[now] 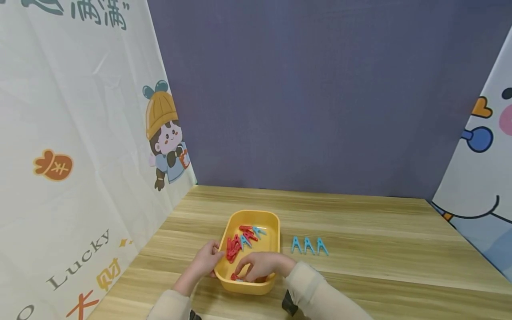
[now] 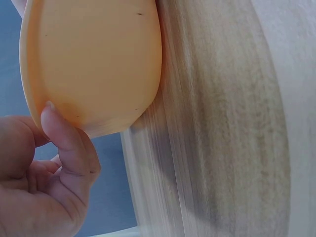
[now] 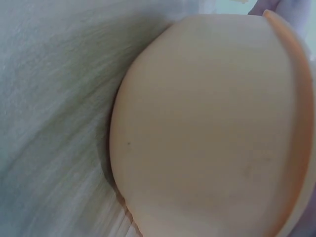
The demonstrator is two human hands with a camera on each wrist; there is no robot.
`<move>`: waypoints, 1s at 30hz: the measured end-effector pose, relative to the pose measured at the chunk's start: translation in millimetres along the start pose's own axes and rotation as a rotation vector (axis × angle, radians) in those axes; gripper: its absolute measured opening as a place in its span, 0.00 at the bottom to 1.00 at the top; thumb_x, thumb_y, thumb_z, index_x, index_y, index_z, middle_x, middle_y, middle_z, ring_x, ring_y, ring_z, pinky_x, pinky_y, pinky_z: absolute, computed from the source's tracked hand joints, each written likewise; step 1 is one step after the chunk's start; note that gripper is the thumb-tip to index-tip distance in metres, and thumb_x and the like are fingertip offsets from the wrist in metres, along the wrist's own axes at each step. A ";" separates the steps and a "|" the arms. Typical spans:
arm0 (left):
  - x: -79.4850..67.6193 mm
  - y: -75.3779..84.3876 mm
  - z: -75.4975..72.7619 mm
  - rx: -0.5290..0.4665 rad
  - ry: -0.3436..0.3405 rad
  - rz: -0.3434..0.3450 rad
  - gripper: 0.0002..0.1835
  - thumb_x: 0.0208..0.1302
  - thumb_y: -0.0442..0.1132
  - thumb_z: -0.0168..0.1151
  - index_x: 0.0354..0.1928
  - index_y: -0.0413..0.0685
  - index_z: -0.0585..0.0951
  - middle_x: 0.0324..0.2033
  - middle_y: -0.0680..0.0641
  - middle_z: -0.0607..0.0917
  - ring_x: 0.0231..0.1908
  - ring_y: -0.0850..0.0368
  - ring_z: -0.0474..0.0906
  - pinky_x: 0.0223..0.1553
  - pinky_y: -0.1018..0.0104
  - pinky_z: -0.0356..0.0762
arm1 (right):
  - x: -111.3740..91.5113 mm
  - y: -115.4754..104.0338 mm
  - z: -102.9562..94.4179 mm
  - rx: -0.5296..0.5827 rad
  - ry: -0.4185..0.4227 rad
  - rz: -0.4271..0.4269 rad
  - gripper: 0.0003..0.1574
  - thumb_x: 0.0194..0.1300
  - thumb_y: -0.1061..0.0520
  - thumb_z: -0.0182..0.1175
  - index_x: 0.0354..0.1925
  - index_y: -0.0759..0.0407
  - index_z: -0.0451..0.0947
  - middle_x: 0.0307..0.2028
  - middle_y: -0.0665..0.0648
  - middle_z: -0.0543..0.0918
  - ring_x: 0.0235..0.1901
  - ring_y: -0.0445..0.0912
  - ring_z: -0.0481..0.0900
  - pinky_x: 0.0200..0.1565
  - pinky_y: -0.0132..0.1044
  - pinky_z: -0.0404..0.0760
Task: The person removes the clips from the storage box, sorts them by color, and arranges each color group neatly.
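Note:
A yellow plastic basket (image 1: 244, 290) sits on the table with red clothespins (image 1: 233, 249) and a few blue ones (image 1: 245, 241) inside. My left hand (image 1: 208, 258) grips its left rim; the left wrist view shows the thumb over the edge of the basket (image 2: 98, 64). Inside the front end, my right hand (image 1: 262, 264) reaches down with bent fingers at a red clothespin (image 1: 234, 276) and a pale blue piece. Whether the fingertips pinch anything is hidden. The right wrist view shows mainly the basket's outer wall (image 3: 207, 123).
Three blue clothespins (image 1: 308, 245) stand in a row on the wooden table (image 1: 380, 253), right of the basket. A dark blue-grey panel (image 1: 304, 98) rises behind the table. Printed white sheets (image 1: 92, 133) flank it on the left and right.

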State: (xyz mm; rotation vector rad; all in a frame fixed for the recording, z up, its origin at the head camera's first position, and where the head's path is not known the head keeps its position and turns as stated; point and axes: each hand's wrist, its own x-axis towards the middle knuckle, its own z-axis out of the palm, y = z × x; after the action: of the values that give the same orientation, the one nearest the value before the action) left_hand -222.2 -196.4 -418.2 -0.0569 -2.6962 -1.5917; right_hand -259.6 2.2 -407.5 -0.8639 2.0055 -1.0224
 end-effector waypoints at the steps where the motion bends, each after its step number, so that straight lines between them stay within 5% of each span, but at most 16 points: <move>1: -0.1 0.0 0.0 0.000 -0.002 0.002 0.05 0.64 0.30 0.52 0.39 0.35 0.68 0.24 0.46 0.69 0.16 0.55 0.73 0.11 0.68 0.74 | -0.2 0.3 -0.1 0.009 -0.004 -0.002 0.16 0.57 0.67 0.57 0.46 0.61 0.76 0.30 0.50 0.80 0.21 0.37 0.71 0.21 0.25 0.67; 12: 0.4 -0.3 0.2 0.001 -0.002 0.008 0.06 0.64 0.30 0.52 0.39 0.35 0.68 0.24 0.46 0.70 0.16 0.55 0.73 0.11 0.67 0.75 | -4.0 -0.8 -2.3 0.100 -0.050 -0.015 0.16 0.60 0.65 0.56 0.48 0.60 0.75 0.23 0.50 0.78 0.16 0.37 0.67 0.16 0.25 0.65; 23: 1.5 -2.7 -0.4 0.000 -0.009 0.015 0.05 0.64 0.30 0.52 0.39 0.35 0.68 0.23 0.47 0.69 0.16 0.56 0.72 0.11 0.68 0.74 | -11.2 -2.7 -9.3 0.194 0.015 -0.090 0.14 0.61 0.60 0.59 0.47 0.58 0.76 0.34 0.55 0.81 0.32 0.44 0.78 0.33 0.39 0.82; 30: 1.3 -2.8 -1.1 0.003 -0.015 0.018 0.05 0.64 0.30 0.52 0.39 0.35 0.68 0.23 0.46 0.69 0.15 0.56 0.72 0.12 0.65 0.76 | -17.2 -4.2 -12.7 0.262 0.047 -0.128 0.16 0.62 0.59 0.57 0.49 0.63 0.74 0.30 0.54 0.81 0.28 0.45 0.80 0.33 0.42 0.83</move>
State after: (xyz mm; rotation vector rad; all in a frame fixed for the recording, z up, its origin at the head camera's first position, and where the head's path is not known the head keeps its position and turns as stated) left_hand -223.7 -198.7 -420.1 -0.0930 -2.7017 -1.5887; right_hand -260.0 18.8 -393.5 -0.8395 1.8197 -1.3540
